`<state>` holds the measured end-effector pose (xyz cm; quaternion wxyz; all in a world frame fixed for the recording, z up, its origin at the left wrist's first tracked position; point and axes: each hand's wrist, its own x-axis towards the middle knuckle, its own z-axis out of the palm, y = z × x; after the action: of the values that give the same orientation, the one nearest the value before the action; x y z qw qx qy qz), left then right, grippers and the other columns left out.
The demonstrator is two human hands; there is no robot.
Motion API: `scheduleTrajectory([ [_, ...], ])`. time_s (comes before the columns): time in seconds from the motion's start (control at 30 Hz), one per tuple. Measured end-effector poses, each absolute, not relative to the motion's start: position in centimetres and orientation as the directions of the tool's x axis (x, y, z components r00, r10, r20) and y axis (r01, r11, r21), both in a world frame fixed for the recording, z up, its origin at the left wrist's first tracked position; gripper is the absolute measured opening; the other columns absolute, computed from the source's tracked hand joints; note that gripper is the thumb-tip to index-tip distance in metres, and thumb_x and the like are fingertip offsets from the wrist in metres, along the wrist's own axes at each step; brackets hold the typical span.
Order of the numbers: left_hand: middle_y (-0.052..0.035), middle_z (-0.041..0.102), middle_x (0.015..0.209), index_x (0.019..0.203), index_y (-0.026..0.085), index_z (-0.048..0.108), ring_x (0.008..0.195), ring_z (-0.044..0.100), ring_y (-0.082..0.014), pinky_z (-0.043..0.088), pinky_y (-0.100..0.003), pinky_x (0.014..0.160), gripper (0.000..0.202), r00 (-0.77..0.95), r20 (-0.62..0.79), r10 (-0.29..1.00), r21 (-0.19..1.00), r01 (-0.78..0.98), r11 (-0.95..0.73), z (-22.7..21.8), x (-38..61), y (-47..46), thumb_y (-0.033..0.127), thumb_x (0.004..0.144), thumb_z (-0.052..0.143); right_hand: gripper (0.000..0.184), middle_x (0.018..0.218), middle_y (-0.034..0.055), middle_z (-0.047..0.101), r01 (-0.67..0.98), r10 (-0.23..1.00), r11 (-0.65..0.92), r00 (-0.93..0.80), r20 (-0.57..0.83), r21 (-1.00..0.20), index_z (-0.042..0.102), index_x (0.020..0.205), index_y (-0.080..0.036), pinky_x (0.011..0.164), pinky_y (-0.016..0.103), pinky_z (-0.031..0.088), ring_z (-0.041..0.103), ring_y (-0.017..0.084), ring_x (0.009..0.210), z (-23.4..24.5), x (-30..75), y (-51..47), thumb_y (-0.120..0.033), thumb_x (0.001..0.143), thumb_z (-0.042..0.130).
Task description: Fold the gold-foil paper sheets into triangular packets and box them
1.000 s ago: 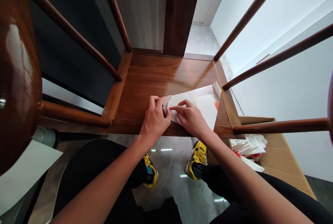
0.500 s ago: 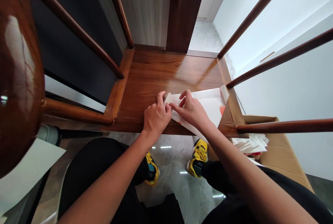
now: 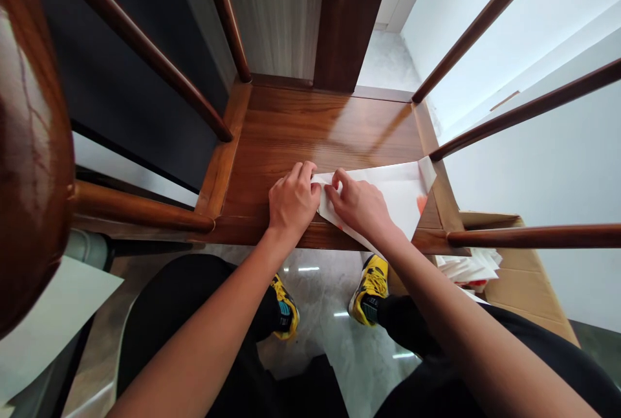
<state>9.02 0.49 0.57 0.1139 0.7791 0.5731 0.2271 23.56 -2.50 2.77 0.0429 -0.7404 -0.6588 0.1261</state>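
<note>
Small flap on the white, orange-marked paper sheet is now lower

The paper sheet is laid at the front right of a shiny brown wooden seat, with one near corner hung over the front edge. A second ago, the flap was raised at the left end and the right pointing finger was held out straight; now the flap is seen lower and that finger is curled, so the fold there seems to be further along. The long way of the sheet is set from left to right, about in line with the seat's front; its thin end is pointed left, its wide end right. The thin end is pinched between the thumb and bent fingers of the left hand. The right hand is held against the sheet, finger and thumb bent close; whether paper is pinched there cannot be told. Farther right, flat white paper pieces are held in a brown cardboard box
</note>
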Motion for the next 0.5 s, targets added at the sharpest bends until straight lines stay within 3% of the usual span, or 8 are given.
scheduleTrajectory([
  [0.13,-0.0051,0.070,0.119,0.119,0.025,0.070,0.100,0.070,-0.0232,0.054,-0.036,0.085,0.028,0.306,0.243,0.921,0.485,0.784,-0.388,0.4,7.7,1.1,0.015,0.093,0.065,0.022,0.076,0.0053,0.073,0.961,0.986,-0.116,0.081,-0.144,-0.251,0.061,0.115,-0.025,0.062,0.031,0.027,0.064,0.025,0.068,2.9,24.0,-2.5,-0.039,0.104,0.048],
  [0.23,-0.0049,0.065,0.141,0.130,0.030,0.070,0.117,0.063,-0.0271,0.049,-0.044,0.099,0.038,0.468,0.272,0.841,0.397,0.741,-0.541,0.2,6.2,1.2,0.016,0.095,0.065,0.021,0.075,0.0023,0.071,0.943,0.988,-0.108,0.066,-0.142,-0.313,0.061,0.116,-0.027,0.062,0.031,0.027,0.059,0.022,0.063,2.8,24.3,-2.8,-0.038,0.103,0.049],
  [0.33,-0.0013,0.052,0.162,0.145,0.035,0.062,0.127,0.057,-0.0293,0.042,-0.052,0.108,0.047,0.592,0.248,0.767,0.308,0.703,-0.642,-0.2,4.9,0.9,0.018,0.101,0.056,0.020,0.072,-0.0002,0.069,0.921,0.990,-0.107,0.065,-0.123,-0.374,0.064,0.113,-0.028,0.061,0.030,0.027,0.053,0.018,0.059,2.5,24.7,-2.9,-0.040,0.103,0.051],
  [0.5,0.0013,0.042,0.169,0.161,0.034,0.042,0.140,0.049,-0.0289,0.033,-0.055,0.115,0.057,0.687,0.206,0.696,0.270,0.644,-0.716,-0.4,3.6,0.4,0.019,0.107,0.042,0.028,0.071,-0.0021,0.068,0.884,0.993,-0.016,-0.041,-0.113,-0.466,0.070,0.124,-0.031,0.062,0.029,0.031,0.052,0.016,0.058,2.4,25.6,-2.9,-0.036,0.101,0.055],
])
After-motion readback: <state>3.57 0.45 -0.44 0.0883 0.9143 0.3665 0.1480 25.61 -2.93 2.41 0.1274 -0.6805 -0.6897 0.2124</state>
